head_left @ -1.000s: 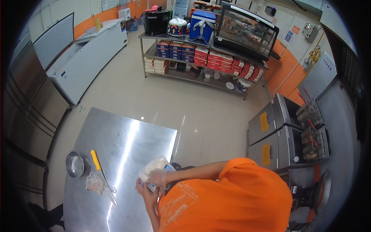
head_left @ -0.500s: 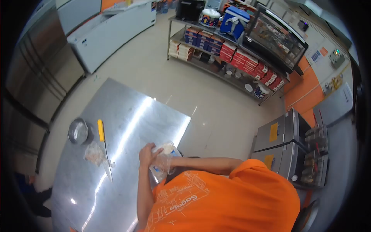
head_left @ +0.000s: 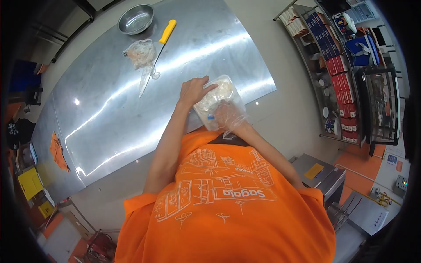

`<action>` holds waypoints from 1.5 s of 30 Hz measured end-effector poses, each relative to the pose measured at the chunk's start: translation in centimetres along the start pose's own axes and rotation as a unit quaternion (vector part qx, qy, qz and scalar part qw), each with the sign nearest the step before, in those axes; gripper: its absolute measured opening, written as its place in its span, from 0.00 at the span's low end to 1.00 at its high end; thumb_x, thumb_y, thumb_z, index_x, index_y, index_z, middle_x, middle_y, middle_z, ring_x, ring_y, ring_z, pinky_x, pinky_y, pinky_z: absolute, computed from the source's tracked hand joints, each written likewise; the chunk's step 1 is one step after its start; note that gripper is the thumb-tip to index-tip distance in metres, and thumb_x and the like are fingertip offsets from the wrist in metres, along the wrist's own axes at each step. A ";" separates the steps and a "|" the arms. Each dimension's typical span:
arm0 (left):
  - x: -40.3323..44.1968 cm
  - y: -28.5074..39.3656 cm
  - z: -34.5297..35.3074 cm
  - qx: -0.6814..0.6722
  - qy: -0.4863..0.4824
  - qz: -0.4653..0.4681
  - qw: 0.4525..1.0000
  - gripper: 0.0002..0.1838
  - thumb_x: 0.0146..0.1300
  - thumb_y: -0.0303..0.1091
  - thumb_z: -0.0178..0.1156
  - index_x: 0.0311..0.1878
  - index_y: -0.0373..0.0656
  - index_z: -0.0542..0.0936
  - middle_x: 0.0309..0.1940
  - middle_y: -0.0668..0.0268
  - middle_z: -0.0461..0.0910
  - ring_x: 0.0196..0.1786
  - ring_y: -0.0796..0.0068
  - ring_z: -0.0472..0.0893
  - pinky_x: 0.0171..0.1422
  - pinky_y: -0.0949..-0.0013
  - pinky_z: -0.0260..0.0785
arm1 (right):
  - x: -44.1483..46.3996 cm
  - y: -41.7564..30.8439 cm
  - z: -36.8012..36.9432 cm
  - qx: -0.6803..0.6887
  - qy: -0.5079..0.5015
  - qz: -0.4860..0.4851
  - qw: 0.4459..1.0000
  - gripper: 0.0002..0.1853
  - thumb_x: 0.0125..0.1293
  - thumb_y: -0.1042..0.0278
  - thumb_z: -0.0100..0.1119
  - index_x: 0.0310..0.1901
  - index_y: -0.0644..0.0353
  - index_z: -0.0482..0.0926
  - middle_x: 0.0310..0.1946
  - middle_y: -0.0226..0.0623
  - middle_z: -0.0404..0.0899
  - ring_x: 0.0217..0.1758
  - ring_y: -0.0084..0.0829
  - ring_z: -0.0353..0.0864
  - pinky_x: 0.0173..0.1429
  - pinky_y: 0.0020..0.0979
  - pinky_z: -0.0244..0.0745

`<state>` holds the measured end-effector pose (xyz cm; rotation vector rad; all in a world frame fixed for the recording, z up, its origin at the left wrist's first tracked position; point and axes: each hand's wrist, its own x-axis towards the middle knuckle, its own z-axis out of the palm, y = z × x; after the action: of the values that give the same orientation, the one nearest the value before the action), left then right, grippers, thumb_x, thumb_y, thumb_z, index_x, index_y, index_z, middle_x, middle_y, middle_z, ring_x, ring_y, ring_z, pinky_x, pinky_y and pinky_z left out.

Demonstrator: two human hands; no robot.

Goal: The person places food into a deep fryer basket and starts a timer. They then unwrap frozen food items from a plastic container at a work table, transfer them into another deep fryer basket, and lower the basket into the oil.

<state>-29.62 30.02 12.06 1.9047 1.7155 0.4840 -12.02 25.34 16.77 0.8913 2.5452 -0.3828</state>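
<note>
Whitish food (head_left: pixel 222 90), white-printed orange shirt (head_left: pixel 219 236), yellow knife handle (head_left: pixel 167 31)

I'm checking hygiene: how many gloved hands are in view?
1: the right hand, in clear plastic, over the container. The left hand, at the container's edge, looks bare.

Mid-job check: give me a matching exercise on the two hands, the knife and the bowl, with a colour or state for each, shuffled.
Column one:
1. Left hand
2. Right hand
3. Knife
4. Bowl

Column two:
A. Yellow-handled, lying on the table
B. In a clear plastic glove
C. Round and metal
D. Bare, at the edge of the container

Right pairs: 1-D, 2-B, 3-A, 4-C
</note>
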 end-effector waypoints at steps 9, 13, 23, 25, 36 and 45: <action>-1.7 -0.9 2.0 -0.095 0.059 -0.021 0.994 0.31 0.61 0.61 0.62 0.28 0.36 0.82 0.20 0.48 0.78 0.29 0.46 0.80 0.36 0.53 0.70 | -1.4 0.6 0.9 -0.012 0.034 -0.004 0.999 0.11 0.60 0.61 0.58 0.41 0.53 0.84 0.26 0.41 0.84 0.35 0.40 0.86 0.52 0.43 0.74; -2.9 -0.9 1.0 -0.134 0.051 -0.059 0.988 0.30 0.61 0.60 0.62 0.28 0.35 0.82 0.19 0.48 0.77 0.27 0.45 0.78 0.35 0.53 0.68 | -1.8 1.3 2.1 0.021 0.100 -0.024 0.994 0.12 0.60 0.61 0.58 0.42 0.53 0.85 0.27 0.42 0.85 0.36 0.41 0.86 0.51 0.41 0.76; -1.9 -3.6 -1.0 -0.047 0.095 -0.027 0.994 0.29 0.63 0.59 0.61 0.27 0.36 0.81 0.20 0.47 0.78 0.29 0.41 0.79 0.36 0.49 0.71 | 3.1 4.4 1.0 -0.042 0.071 -0.110 0.991 0.11 0.57 0.64 0.63 0.42 0.52 0.82 0.37 0.41 0.84 0.42 0.44 0.83 0.55 0.45 0.74; -0.7 -3.1 -3.0 0.012 0.018 -0.055 0.998 0.27 0.62 0.59 0.61 0.31 0.39 0.83 0.27 0.50 0.82 0.35 0.45 0.82 0.41 0.50 0.73 | 3.7 6.8 -1.9 -0.075 0.074 -0.111 0.988 0.08 0.58 0.63 0.62 0.39 0.52 0.82 0.36 0.41 0.83 0.40 0.44 0.83 0.53 0.45 0.75; 7.4 1.4 2.9 0.015 -0.056 0.239 0.969 0.15 0.63 0.48 0.60 0.40 0.46 0.82 0.36 0.65 0.81 0.47 0.60 0.78 0.48 0.55 0.74 | 3.2 10.3 -1.7 0.095 0.202 -0.196 0.955 0.09 0.56 0.58 0.68 0.32 0.52 0.84 0.31 0.41 0.83 0.35 0.40 0.85 0.43 0.42 0.78; 4.3 2.8 2.7 0.070 0.004 0.254 0.965 0.15 0.68 0.46 0.56 0.33 0.46 0.81 0.31 0.69 0.77 0.41 0.68 0.77 0.42 0.64 0.73 | -0.7 7.9 3.6 0.264 0.183 -0.015 0.947 0.13 0.51 0.62 0.70 0.37 0.57 0.82 0.28 0.46 0.82 0.37 0.49 0.83 0.39 0.47 0.78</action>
<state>-25.20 33.72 11.24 2.4575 1.2781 0.5673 -5.45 29.59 13.03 1.2036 2.8457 -1.0306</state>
